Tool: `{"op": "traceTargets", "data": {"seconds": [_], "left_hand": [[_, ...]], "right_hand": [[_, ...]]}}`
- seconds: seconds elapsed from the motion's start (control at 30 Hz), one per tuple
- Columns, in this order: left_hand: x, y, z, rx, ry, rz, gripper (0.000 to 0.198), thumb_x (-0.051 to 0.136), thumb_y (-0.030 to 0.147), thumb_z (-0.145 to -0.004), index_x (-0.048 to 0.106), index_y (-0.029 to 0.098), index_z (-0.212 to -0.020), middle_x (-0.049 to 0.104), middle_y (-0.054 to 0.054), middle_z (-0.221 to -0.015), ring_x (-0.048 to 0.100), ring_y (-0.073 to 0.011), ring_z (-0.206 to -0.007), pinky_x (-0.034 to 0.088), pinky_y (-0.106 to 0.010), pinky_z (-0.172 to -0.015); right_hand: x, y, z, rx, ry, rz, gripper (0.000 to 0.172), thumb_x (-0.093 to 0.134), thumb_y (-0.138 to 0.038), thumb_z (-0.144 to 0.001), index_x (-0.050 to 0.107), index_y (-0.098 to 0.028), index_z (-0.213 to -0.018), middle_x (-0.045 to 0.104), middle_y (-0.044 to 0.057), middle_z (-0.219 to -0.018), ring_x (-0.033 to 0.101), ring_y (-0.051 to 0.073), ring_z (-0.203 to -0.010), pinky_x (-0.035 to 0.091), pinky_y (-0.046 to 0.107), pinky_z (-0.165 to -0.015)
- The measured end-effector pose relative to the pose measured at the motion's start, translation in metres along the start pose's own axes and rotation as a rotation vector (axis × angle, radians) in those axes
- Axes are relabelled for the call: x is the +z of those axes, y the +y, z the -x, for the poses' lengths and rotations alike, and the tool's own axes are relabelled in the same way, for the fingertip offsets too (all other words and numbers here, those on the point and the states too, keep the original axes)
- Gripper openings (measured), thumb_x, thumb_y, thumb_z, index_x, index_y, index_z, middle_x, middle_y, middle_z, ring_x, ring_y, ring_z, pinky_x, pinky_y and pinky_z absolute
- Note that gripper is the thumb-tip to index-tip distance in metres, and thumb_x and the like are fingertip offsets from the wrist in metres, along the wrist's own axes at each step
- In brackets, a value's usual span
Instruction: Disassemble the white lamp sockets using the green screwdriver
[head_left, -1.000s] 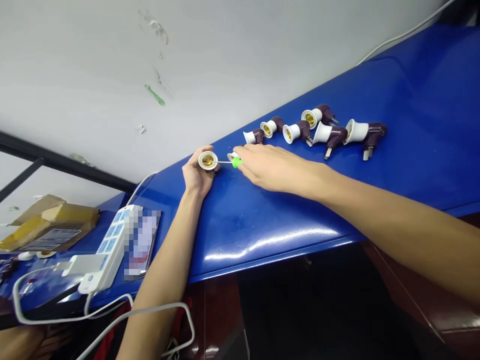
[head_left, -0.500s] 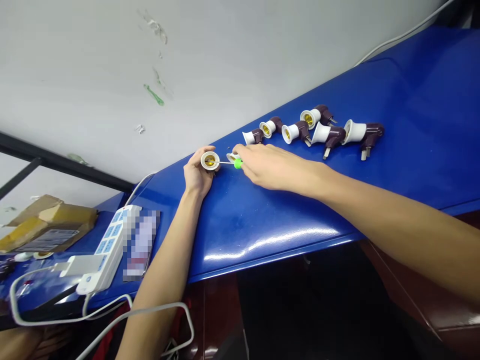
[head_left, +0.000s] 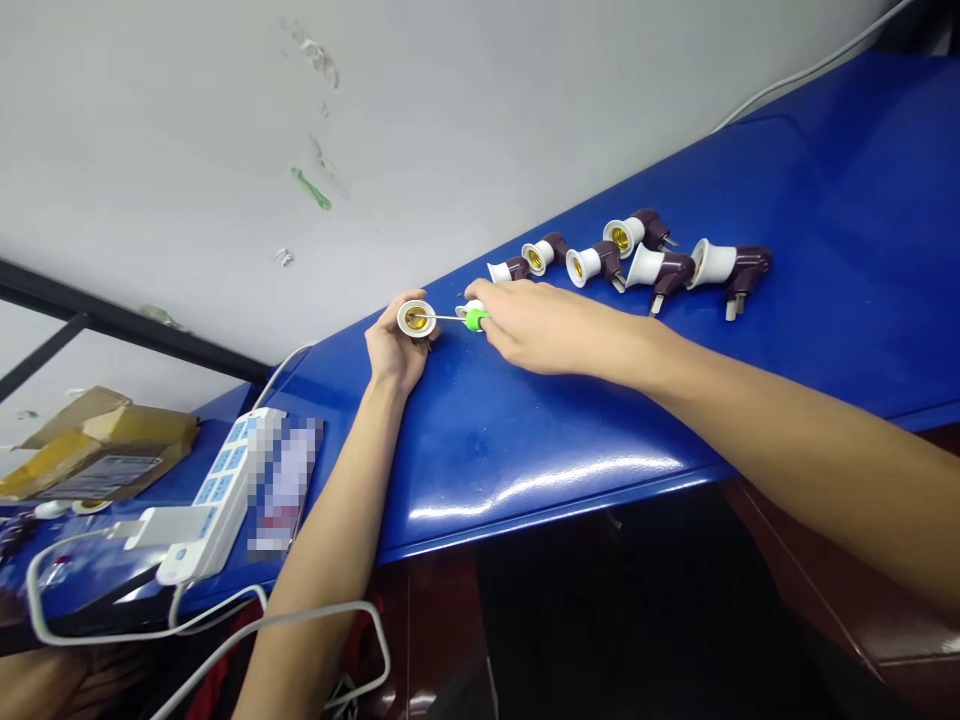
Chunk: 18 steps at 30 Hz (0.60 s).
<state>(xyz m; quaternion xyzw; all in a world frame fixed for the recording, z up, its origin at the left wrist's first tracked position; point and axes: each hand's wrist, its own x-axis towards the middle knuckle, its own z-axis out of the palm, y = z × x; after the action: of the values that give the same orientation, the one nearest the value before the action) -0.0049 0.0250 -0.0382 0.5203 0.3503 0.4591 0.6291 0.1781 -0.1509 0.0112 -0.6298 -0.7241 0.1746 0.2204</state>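
My left hand (head_left: pixel 395 345) is closed round a lamp socket (head_left: pixel 429 326), its white rim and brass-coloured inside facing up toward me. In my right hand (head_left: pixel 536 325) is a screwdriver (head_left: pixel 475 320) with a bright green handle. Its thin shaft runs leftward, and the tip lies inside the socket's mouth. Just behind the handle, another white socket (head_left: pixel 462 311) shows in part on the table; my right fingers hide the rest. Beyond that hand stand several white and dark brown plug-in lamp sockets (head_left: pixel 594 265), some with flat prongs showing.
The blue table (head_left: pixel 540 430) meets a marked white wall (head_left: pixel 450 120). At left lie a power strip (head_left: pixel 225 480) with a white charger (head_left: pixel 169 527), a blurred-out phone (head_left: pixel 289 490) and an opened cardboard box (head_left: pixel 112 445). A white cable (head_left: pixel 322 612) loops across my left forearm. Another person's hand (head_left: pixel 97 680) shows at lower left.
The view has shifted slightly. Both hands keep their hold, and the screwdriver tip stays inside the socket, its shaft now a little more level.
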Motion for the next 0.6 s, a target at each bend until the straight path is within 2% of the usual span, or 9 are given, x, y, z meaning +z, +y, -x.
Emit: {"op": "traceTargets", "data": {"seconds": [0.2,0.47,0.6], "left_hand": [[0.0003,0.0002,0.0014,-0.009,-0.009,-0.009,0.016,0.063,0.019,-0.089,0.074,0.017,-0.077,0.063,-0.003,-0.068,0.055,-0.0125,-0.053,0.043,-0.024,-0.047],[0.001,0.0005,0.0019,-0.003,-0.016,-0.031,0.009,0.07,0.024,-0.084,0.074,0.018,-0.079,0.063,-0.003,-0.068,0.055,-0.0121,-0.054,0.045,-0.022,-0.047],[0.0007,0.0003,0.0016,0.005,-0.016,-0.04,0.008,0.072,0.025,-0.083,0.074,0.019,-0.078,0.063,-0.003,-0.068,0.054,-0.0122,-0.054,0.045,-0.022,-0.046]], "right_hand": [[0.0006,0.0011,-0.0003,-0.002,-0.013,0.014,0.027,0.039,-0.018,-0.11,0.057,-0.013,-0.129,0.074,0.017,-0.109,0.07,0.027,-0.086,0.039,0.034,-0.066],[0.0035,0.0016,-0.001,-0.01,-0.012,0.017,0.03,0.038,-0.019,-0.109,0.056,-0.012,-0.131,0.075,0.02,-0.115,0.073,0.031,-0.093,0.044,0.036,-0.069],[0.0047,0.0011,-0.0004,0.0,-0.008,0.01,0.031,0.04,-0.019,-0.109,0.057,-0.012,-0.135,0.075,0.022,-0.123,0.074,0.032,-0.099,0.049,0.037,-0.076]]}}
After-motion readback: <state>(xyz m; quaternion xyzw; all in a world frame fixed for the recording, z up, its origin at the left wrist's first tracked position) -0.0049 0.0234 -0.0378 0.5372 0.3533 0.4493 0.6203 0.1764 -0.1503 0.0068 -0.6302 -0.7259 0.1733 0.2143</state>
